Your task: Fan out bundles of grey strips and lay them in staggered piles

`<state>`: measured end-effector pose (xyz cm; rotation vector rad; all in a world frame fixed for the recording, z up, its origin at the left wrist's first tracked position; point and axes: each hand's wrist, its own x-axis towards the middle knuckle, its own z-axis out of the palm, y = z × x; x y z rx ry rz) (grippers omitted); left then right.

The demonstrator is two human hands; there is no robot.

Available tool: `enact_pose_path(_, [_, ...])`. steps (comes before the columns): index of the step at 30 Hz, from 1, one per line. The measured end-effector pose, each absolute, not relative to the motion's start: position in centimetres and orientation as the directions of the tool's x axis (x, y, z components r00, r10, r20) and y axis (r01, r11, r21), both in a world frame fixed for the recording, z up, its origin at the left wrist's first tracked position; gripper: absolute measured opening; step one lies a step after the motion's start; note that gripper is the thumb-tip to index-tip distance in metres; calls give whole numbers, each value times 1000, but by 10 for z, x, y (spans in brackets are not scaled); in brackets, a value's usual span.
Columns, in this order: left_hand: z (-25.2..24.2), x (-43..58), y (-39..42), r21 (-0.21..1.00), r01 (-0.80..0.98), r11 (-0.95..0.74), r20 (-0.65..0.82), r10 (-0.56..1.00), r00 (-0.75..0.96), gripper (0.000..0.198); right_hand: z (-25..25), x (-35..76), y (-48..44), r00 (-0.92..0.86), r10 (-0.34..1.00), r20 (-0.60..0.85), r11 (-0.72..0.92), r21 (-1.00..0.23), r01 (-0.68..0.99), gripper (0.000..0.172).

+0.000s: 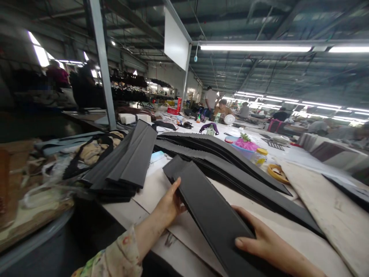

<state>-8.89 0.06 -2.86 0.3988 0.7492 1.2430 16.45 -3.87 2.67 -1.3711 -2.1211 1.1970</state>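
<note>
A long dark grey strip of flat material (211,204) slants across the front of the table, held between my two hands. My left hand (170,204) grips its left edge near the far end, thumb on top and fingers underneath. On the right, my right hand (259,238) clasps the nearer part, its thumb lying on the upper face and its fingers over the far edge. Another dark piece (174,166) shows under the strip's far end. Left of it lies a stack of similar strips (127,157). Behind it, long curved stacks of dark strips (219,165) stretch rightward.
A yellow-lidded jar (260,157), a yellow round dish (277,174) and a pink bundle in a basin (245,144) stand beyond the stacks. A pale board (325,207) lies at right. A metal post (100,65) rises at left, near piled scraps (92,150).
</note>
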Motion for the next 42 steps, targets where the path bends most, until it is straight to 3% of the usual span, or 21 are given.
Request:
enact_pose_path(3, [-28, -95, 1, 469, -741, 481, -309, 875, 372, 45, 32, 168, -48, -503, 848, -165, 179, -805, 566, 80])
enact_pose_path(6, [-26, -93, -2, 422, -788, 448, -304, 889, 343, 37, 33, 176, -50, -541, 815, -206, 170, -808, 564, 82])
enact_pose_path(10, [-31, -85, -6, 603, -754, 260, -364, 931, 30, 34, 20, 195, -44, -508, 793, -337, 152, -698, 700, 83])
enact_pose_path(13, [-36, -79, -10, 739, -667, 92, -216, 971, -104, 41, -1, 206, -44, -395, 814, -426, 56, -619, 784, 81])
enact_pose_path(17, [-31, -76, -16, 784, -620, -35, -80, 984, -157, 47, -3, 213, -46, -361, 848, -388, 41, -631, 775, 80])
enact_pose_path(22, [-12, -79, -20, 787, -615, -38, -49, 991, -124, 51, 53, 234, -21, -438, 809, -392, 93, -651, 754, 72])
enact_pose_path(25, [-11, -83, -14, 796, -605, 31, -72, 996, -44, 45, 68, 245, 9, -372, 833, -408, 114, -532, 839, 71])
enact_pose_path(27, [-19, -90, -6, 796, -580, 174, -196, 980, 25, 40, 56, 240, 24, -372, 870, -324, 207, -445, 871, 78])
enact_pose_path(29, [-28, -101, 1, 766, -515, 386, -386, 916, 112, 34, 30, 225, 27, -462, 851, -248, 329, -434, 839, 72])
enact_pose_path(32, [-34, -129, 5, 715, -272, 644, -560, 761, 328, 31, -6, 201, 17, -525, 843, -118, 442, -404, 801, 70])
enact_pose_path(34, [-32, -148, 2, 764, -32, 644, -570, 699, 432, 33, -19, 192, 7, -510, 858, -54, 459, -363, 811, 69])
enact_pose_path(36, [-27, -161, 1, 880, 152, 451, -471, 779, 414, 31, -21, 188, 1, -480, 876, -35, 446, -315, 838, 68])
enact_pose_path(38, [-23, -165, 6, 952, 283, 116, -205, 928, 310, 27, -18, 185, 0, -445, 895, -36, 421, -262, 868, 70])
enact_pose_path(40, [-23, -160, 16, 885, 414, -213, 135, 969, 209, 25, -14, 177, 1, -422, 906, -31, 406, -210, 889, 75])
enact_pose_path(42, [-27, -152, 27, 743, 522, -418, 385, 906, 176, 28, -14, 164, 3, -420, 908, -3, 414, -163, 896, 80])
